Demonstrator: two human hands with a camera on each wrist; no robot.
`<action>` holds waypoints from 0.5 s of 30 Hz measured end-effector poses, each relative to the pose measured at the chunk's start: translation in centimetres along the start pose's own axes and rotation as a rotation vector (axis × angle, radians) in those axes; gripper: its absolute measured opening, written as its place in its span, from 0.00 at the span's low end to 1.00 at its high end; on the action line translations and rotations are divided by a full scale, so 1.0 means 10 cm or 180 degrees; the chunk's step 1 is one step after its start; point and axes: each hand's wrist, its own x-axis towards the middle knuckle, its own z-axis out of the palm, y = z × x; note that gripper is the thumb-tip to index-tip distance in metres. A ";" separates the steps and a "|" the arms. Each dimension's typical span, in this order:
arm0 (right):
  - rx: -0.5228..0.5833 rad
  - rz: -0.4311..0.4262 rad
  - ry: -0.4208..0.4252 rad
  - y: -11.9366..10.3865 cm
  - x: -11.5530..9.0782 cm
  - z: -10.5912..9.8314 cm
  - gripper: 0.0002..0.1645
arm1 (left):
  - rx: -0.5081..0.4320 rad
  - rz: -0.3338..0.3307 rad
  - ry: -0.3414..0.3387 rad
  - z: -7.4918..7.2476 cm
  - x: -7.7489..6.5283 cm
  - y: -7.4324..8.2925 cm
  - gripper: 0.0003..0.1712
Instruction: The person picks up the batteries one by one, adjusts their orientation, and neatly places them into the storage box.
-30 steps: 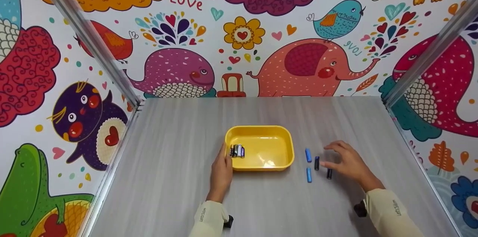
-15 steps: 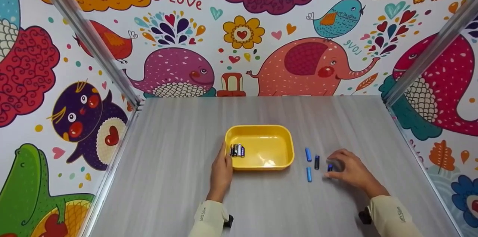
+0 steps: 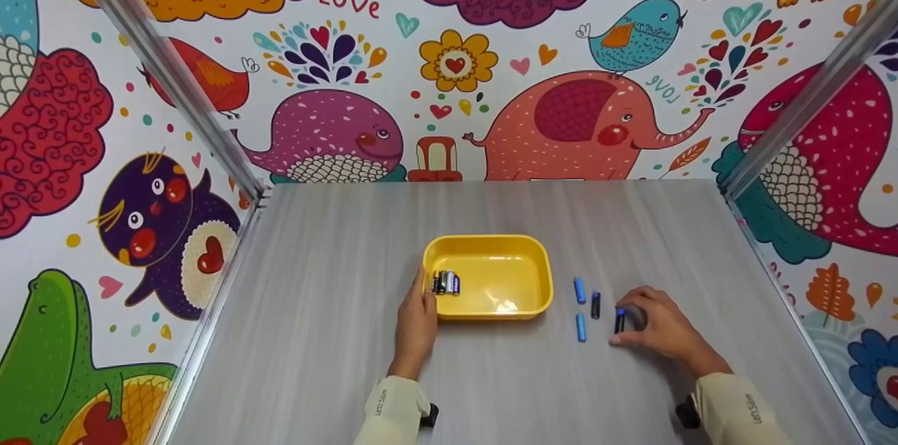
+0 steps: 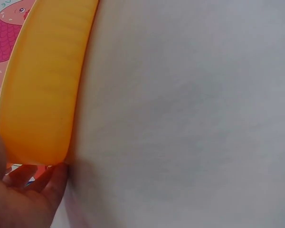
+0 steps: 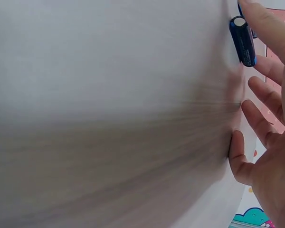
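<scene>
The head view has the right hand around a dark battery, thumb and forefinger apart, one toward each end — a spread that seems to be set by the battery's length. In the right wrist view the other fingers fan out loosely; whether any fingertip presses on the battery, I cannot tell. It appears to lie on the tabletop, to the right of the yellow tray. The left hand is clamped on the tray's left end, with fingers at its lower edge in the left wrist view, probably to keep it from sliding.

Between the tray and the right hand lie a second dark battery and two blue batteries, slightly apart, presumably so that each can be grasped singly. Inside the tray, a small batch of batteries lies side by side near the left end — perhaps lined up so they roll less. Farther out, metal posts and a cartoon-printed wall border the tabletop, likely to enclose the work area.
</scene>
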 end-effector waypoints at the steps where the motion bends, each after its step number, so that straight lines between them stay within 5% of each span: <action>1: 0.0000 -0.0005 0.0005 0.00 0.00 0.00 0.40 | -0.0005 -0.0014 -0.0002 0.00 0.00 0.00 0.31; 15: -0.0051 -0.0012 0.0161 0.01 -0.01 0.07 0.34 | -0.0025 -0.0039 -0.0013 0.00 0.01 0.00 0.31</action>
